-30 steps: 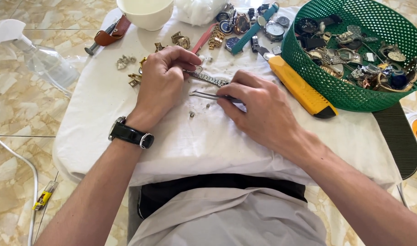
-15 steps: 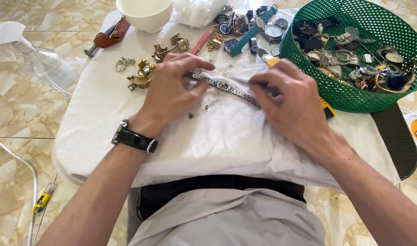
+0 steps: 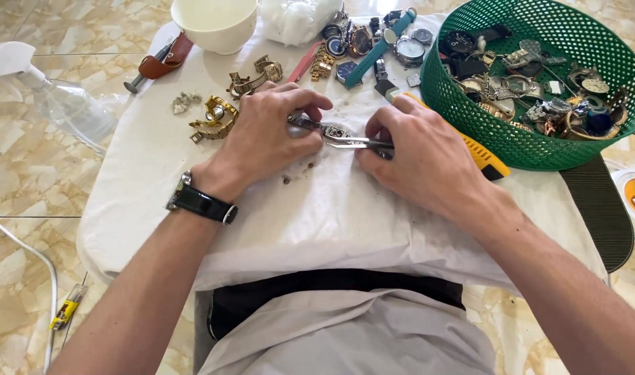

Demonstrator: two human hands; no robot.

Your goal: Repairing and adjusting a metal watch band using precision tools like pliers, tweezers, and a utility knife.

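Your left hand (image 3: 265,135) presses a silver watch (image 3: 324,128) down on the white cloth (image 3: 331,208), with the fingers closed together over its metal band. Your right hand (image 3: 418,156) pinches metal tweezers (image 3: 359,144) between thumb and fingers, and the tips touch the watch case. The watch lies in the middle of the cloth, between both hands. A gold watch (image 3: 213,119) lies just beside your left hand. A green basket (image 3: 539,149) full of watches stands near your right hand.

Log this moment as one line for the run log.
left hand: pins metal watch on white cloth | right hand: holds tweezers, tips at watch | green basket: right of hands
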